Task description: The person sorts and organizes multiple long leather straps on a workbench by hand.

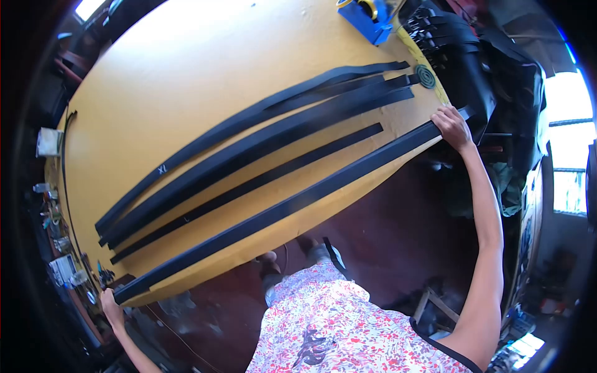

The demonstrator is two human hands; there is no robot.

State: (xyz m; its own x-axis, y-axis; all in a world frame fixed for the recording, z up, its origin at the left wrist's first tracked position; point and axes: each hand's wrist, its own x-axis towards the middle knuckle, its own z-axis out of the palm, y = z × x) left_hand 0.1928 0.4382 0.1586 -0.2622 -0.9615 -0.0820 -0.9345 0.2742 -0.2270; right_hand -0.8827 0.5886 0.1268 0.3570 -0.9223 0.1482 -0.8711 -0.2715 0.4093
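Your left fingers and right fingers clamp the black strip stretched between them; yellow tabletop beyond, reddish floor below

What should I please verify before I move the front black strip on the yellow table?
1. Right hand at the right end of the front black strip: ok.
2. Left hand at its left end: ok.
3. Gap between it and the L-marked strip: ok, yellow table shows between.
4. Size mark on the front black strip: cannot tell, none is readable.
5. Blue tape dispenser away from it: ok, near the table's far edge.
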